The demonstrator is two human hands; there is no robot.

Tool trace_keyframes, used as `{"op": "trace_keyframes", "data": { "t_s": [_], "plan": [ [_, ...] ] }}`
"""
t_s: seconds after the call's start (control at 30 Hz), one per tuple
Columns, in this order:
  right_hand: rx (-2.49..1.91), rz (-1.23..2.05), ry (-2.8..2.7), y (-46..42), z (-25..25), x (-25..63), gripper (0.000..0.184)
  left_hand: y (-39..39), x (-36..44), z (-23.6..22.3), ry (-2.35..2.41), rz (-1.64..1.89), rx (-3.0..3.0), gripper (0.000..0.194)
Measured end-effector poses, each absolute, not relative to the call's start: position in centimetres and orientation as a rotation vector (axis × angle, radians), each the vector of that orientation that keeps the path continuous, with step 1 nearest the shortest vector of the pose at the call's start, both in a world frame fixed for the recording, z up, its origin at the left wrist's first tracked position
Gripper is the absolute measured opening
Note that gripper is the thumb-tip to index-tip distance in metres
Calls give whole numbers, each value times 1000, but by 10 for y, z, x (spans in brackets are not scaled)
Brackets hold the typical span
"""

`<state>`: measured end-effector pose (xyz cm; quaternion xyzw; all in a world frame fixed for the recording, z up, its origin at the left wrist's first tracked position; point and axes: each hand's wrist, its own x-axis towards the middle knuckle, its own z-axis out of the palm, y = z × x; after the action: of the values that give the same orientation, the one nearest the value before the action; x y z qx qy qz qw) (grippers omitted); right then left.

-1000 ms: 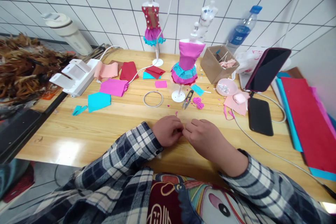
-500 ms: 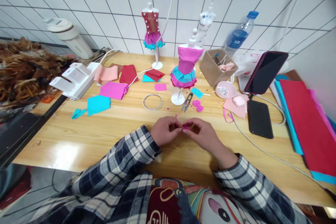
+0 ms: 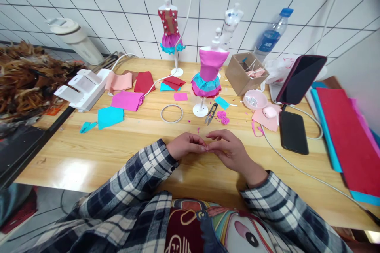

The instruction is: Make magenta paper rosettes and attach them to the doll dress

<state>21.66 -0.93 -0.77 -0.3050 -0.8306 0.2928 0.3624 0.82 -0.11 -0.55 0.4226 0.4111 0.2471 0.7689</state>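
My left hand (image 3: 187, 144) and my right hand (image 3: 228, 148) meet fingertip to fingertip above the near part of the wooden table (image 3: 118, 158). Both are closed in a pinch, and what lies between the fingertips is hidden or too small to name. The right forefinger is lifted a little. Just beyond my hands lie thread snips (image 3: 211, 114) and magenta crepe-paper rosettes (image 3: 223, 118). A small dress form (image 3: 213, 65) in a pink top and a ruffled turquoise-and-magenta skirt stands behind the snips. Left of it rests a metal ring (image 3: 172, 114).
Folded magenta (image 3: 127, 100) and turquoise paper (image 3: 111, 117) lie to the left, near a white power strip (image 3: 89, 91). A cardboard box (image 3: 242, 75), a pink bowl of beads (image 3: 255, 99) and a black phone (image 3: 293, 132) with a cable are on the right. Another dressed form (image 3: 170, 27) stands behind.
The magenta piece seen between my fingertips is now hidden. My right hand has turned and its forefinger has lifted. A small pink scrap now shows on the table beyond my hands.
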Motion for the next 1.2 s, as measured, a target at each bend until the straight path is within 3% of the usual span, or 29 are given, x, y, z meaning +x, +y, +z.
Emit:
{"op": "trace_keyframes", "data": {
  "t_s": [0.23, 0.4, 0.67, 0.87, 1.07, 1.2],
  "plan": [
    [-892, 982, -1952, -16, -3, 209, 29, -1, 9, -5, 895, 521, 866, 22],
    [-941, 1116, -1898, -13, -6, 204, 14, -2, 10, -6, 888, 524, 900, 25],
    [-965, 1146, -1854, -13, -7, 204, 12, -3, 11, -2, 912, 529, 806, 28],
    [-949, 1405, -1688, -12, -11, 212, 34, -3, 9, 0, 947, 547, 698, 31],
    [-993, 1209, -1824, -8, -11, 211, 15, -3, 9, -3, 931, 539, 737, 31],
    [-1060, 1097, -1844, -7, -10, 212, 12, -4, 9, -5, 974, 560, 845, 37]
  ]
}}
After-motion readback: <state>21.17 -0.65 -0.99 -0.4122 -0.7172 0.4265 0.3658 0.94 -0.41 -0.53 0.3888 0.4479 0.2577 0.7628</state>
